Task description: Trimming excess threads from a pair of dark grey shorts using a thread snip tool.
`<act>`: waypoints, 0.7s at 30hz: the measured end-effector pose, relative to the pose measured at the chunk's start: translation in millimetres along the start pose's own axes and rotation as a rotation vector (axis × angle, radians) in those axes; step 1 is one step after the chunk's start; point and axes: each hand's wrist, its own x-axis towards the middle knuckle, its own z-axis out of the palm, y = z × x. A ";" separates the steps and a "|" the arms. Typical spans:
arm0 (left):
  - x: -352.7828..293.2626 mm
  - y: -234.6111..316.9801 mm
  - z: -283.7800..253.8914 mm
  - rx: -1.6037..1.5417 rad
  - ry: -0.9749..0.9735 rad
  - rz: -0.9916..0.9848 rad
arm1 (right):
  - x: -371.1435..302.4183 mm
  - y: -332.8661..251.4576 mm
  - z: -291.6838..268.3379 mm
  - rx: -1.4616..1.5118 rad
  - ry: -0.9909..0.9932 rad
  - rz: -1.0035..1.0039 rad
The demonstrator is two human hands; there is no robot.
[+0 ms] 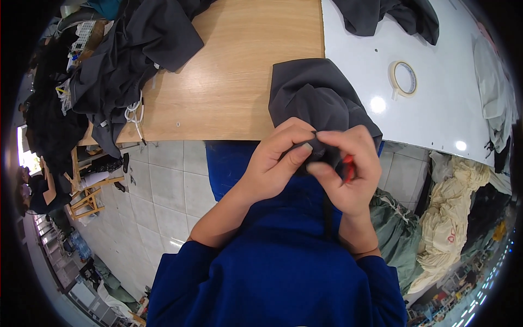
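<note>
A dark grey garment (316, 95) hangs from the table edge toward my body. My left hand (275, 163) pinches a fold of this fabric between thumb and fingers. My right hand (351, 169) grips the same fold from the other side and also holds a small red tool (347, 166), mostly hidden in the palm. Both hands meet close together above my blue sleeves, just below the edge of the wooden table (239, 82).
A heap of dark grey cloth (131, 49) covers the table's left end. A white tabletop (430, 109) at the right carries a roll of tape (403, 78) and more dark cloth (392, 16). Cream and green fabric bundles (441, 218) lie on the floor at right. Tiled floor (163, 191) at left.
</note>
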 end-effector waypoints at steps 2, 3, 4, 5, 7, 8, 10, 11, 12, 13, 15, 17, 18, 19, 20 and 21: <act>-1.9 1.3 0.4 0.047 0.018 0.020 | -6.7 3.1 3.1 -0.019 0.073 0.060; -3.3 2.1 -0.9 0.065 0.022 0.025 | -8.1 7.5 3.5 -0.018 0.072 0.060; -3.9 2.9 -1.8 0.081 0.024 0.031 | -8.3 12.8 2.9 0.087 0.115 0.168; -4.3 3.3 -2.0 0.080 0.023 0.033 | -8.3 15.6 2.3 0.192 0.158 0.275; -4.6 3.8 -2.0 0.169 0.050 0.066 | -9.7 15.7 1.4 0.261 0.175 0.280; -4.3 3.9 -1.9 0.171 0.052 0.066 | -9.4 14.0 1.3 0.333 0.192 0.287; -4.2 3.2 -2.1 0.213 0.068 0.066 | -6.7 5.1 2.0 0.319 0.165 0.302; -4.9 2.4 -2.2 0.211 0.067 0.066 | -4.9 2.7 4.0 0.227 0.104 0.230; -5.9 1.7 -2.3 0.251 0.063 0.081 | -4.0 1.7 6.9 0.135 0.044 0.158; -5.8 2.1 -2.1 0.290 0.056 0.097 | -6.5 4.2 12.1 0.135 0.105 0.139; -4.7 2.4 -1.2 0.253 0.056 0.080 | -7.1 8.6 9.8 0.170 0.121 0.194; -4.0 2.5 -2.1 0.221 0.061 0.062 | -9.2 12.9 6.2 0.257 0.137 0.312; -3.9 2.3 -3.2 0.190 0.060 0.042 | -9.2 12.0 5.9 0.259 0.136 0.312; -4.5 2.1 -3.8 0.160 0.060 0.022 | -9.3 10.8 5.4 0.327 0.166 0.347; -5.7 3.0 -4.2 0.160 0.064 0.021 | -10.0 10.0 4.7 0.394 0.195 0.383; -7.3 4.7 -4.7 -0.088 0.074 -0.110 | -14.9 14.2 -0.8 0.396 0.095 0.401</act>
